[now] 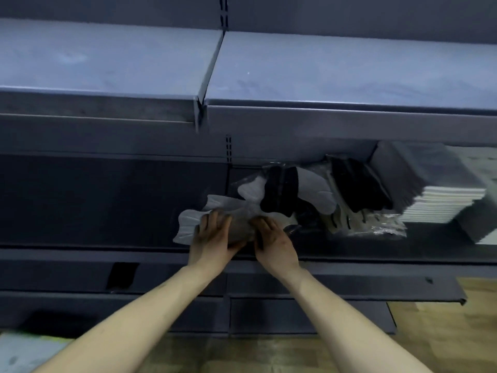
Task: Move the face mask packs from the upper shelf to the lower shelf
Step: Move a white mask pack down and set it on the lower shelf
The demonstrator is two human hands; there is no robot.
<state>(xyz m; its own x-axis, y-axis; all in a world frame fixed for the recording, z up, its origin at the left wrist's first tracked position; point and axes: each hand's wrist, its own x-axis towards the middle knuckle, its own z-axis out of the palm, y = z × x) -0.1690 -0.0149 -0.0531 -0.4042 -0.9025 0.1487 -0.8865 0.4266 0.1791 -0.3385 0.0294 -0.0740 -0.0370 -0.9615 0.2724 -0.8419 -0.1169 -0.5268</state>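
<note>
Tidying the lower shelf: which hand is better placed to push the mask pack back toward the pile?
Probably the right hand. It rests on the pack at the end nearest the pile of packs, while the left hand lies on the far end.

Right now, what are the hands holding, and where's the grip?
Both hands are on one face mask pack on the lower shelf: left hand at its left part, right hand at its right end. Curled grip or flat press: cannot tell.

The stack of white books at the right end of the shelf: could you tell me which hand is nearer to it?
Right. The right hand rests on the face mask packs, well left of the stack of white books; the left hand lies farther left.
</note>
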